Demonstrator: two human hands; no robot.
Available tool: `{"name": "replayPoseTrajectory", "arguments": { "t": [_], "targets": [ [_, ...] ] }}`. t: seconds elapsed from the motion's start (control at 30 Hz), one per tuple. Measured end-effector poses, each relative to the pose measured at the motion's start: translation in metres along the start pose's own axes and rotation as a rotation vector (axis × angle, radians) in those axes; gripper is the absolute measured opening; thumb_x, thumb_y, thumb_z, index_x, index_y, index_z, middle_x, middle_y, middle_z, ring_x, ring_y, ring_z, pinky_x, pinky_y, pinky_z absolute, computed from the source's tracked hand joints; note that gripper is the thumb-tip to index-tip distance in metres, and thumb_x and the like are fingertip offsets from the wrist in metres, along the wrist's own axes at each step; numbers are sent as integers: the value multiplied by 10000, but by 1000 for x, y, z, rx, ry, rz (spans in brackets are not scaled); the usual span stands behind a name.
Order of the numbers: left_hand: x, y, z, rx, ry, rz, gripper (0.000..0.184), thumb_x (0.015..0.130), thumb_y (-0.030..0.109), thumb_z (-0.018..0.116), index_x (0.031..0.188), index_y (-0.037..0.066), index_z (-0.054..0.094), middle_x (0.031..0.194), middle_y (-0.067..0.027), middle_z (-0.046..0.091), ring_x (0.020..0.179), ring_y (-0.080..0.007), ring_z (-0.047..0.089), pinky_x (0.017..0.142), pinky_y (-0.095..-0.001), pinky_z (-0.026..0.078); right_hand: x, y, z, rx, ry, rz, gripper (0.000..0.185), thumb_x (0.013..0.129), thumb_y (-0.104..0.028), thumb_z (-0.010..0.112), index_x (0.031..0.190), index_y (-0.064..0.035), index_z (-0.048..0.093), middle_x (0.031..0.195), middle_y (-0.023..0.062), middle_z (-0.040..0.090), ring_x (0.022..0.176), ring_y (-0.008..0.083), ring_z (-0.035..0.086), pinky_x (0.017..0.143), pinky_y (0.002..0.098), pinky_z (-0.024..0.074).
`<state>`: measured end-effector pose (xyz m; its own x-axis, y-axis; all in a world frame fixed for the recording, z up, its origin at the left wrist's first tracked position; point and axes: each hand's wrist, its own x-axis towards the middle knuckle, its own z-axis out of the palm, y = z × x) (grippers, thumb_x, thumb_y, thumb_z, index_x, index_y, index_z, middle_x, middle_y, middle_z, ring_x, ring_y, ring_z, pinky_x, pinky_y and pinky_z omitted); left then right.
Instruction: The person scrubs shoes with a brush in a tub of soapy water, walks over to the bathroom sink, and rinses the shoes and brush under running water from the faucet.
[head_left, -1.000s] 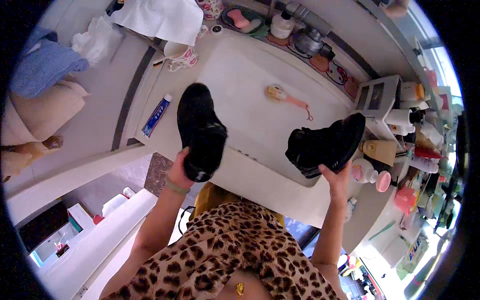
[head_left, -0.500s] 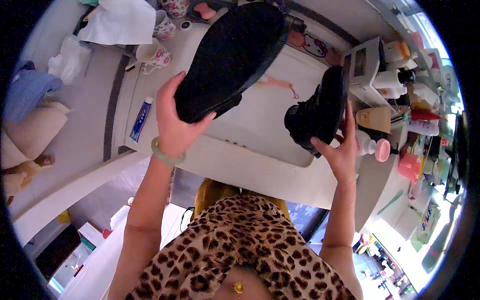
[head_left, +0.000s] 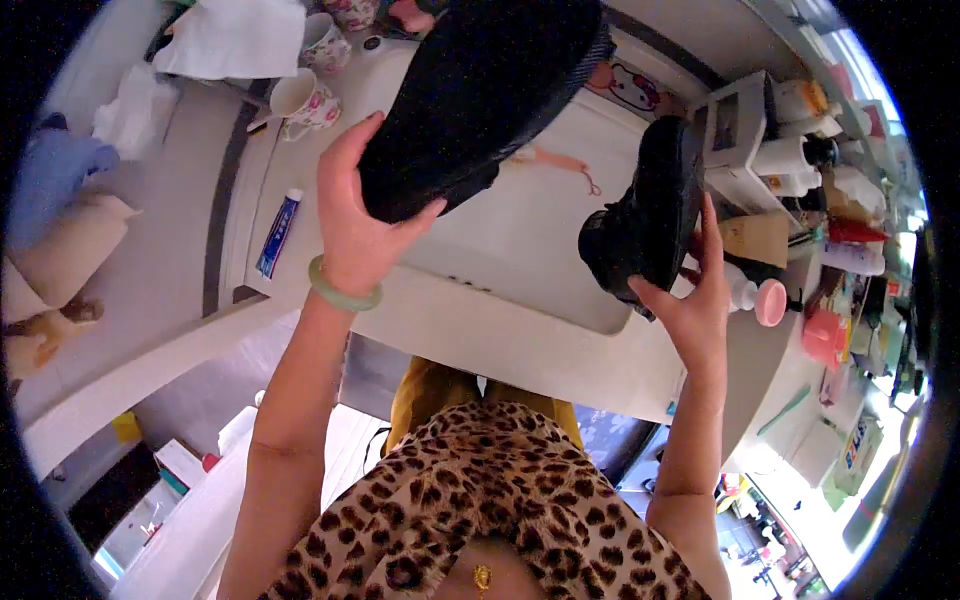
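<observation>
My left hand (head_left: pixel 365 215) grips the heel end of a black shoe (head_left: pixel 480 95), raised near the camera with its dark sole edge showing on the right. A pale green bangle circles that wrist. My right hand (head_left: pixel 695 290) is closed round the heel of the other black shoe (head_left: pixel 655 210), which points up and away above the right side of the white sink (head_left: pixel 480 235). Some of its fingers are hidden behind the shoe. In the sink, partly behind the left shoe, lies a pink-handled brush (head_left: pixel 560 161).
A toothpaste tube (head_left: pixel 279 234) lies on the counter left of the sink. Floral mugs (head_left: pixel 305 103) stand behind it, near a white cloth (head_left: pixel 235 38). Right of the sink are a small white cabinet (head_left: pixel 733 128), bottles and a pink cup (head_left: pixel 824 336).
The left shoe has come up close to the camera and turned, its toe now pointing up and right. The right shoe has turned more upright. Both stay in my hands.
</observation>
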<state>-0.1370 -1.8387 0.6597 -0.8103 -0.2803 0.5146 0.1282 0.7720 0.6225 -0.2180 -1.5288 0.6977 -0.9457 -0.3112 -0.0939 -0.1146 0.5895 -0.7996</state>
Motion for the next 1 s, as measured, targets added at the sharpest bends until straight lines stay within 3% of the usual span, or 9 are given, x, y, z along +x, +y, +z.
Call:
{"name": "replayPoseTrajectory", "arguments": {
  "t": [0.07,0.5,0.6,0.67,0.73,0.8,0.83,0.9,1.0],
  "targets": [
    [-4,-2,1,-1,10,-19,866,549,139,819,1262,-5,348,1242,-166,445,1159,-274,436,1005,-365,329,1,3,4,-18,35,-41,964,551,-79,733,1395,-148,273,1104,96,547,975,190,550,788,310,458],
    [-55,-8,-24,-27,238,-47,773,455,153,790,1165,66,497,1138,-123,536,1034,-319,491,909,-406,372,-14,-4,25,-45,-1,-92,941,578,-29,735,1388,-113,264,1154,108,529,1006,217,538,823,324,460],
    [-103,-9,-39,-301,341,-203,799,499,149,799,1215,57,455,1187,-112,504,1086,-272,480,938,-373,360,-19,6,27,172,86,-86,881,606,7,715,1372,-85,290,1178,103,516,1029,227,527,859,324,455],
    [-134,2,-53,-796,292,-501,810,581,121,791,1275,52,381,1223,-84,465,1132,-206,448,965,-341,341,-22,21,26,381,158,-5,798,649,47,665,1355,-68,314,1209,96,490,1056,225,513,884,327,448],
    [-168,6,-81,-1354,333,-723,794,666,16,726,1328,65,290,1236,-70,445,1145,-192,433,993,-342,331,-45,7,44,539,150,50,714,711,-63,673,1339,-55,334,1275,113,446,1140,262,463,953,400,402],
    [-217,4,-110,-1420,341,-647,748,707,30,691,1333,87,286,1249,-78,439,1154,-202,437,998,-351,341,-64,1,69,1140,-73,139,686,769,-253,660,1340,-60,333,1325,127,412,1215,306,394,1017,470,317],
    [-243,-2,-124,-1437,359,-614,732,720,35,679,1334,94,285,1254,-81,437,1157,-205,439,999,-354,345,-78,-16,92,1192,-141,105,699,776,-337,639,1341,-63,333,1338,129,400,1233,320,370,1033,485,286],
    [-293,-15,-147,-2011,418,-929,692,773,90,635,1357,135,267,1299,-93,412,1180,-217,437,1006,-372,352,-107,-36,132,1325,-292,136,724,787,-424,616,1343,-61,328,1352,125,391,1248,326,353,1049,498,262],
    [-357,-18,-194,-2025,444,-896,828,774,196,659,1417,214,137,1377,-79,351,1240,-257,378,1043,-432,291,-157,-72,202,1230,-337,292,783,739,-540,612,1362,-162,324,1363,114,382,1257,313,349,1052,515,252]
  ]
}}
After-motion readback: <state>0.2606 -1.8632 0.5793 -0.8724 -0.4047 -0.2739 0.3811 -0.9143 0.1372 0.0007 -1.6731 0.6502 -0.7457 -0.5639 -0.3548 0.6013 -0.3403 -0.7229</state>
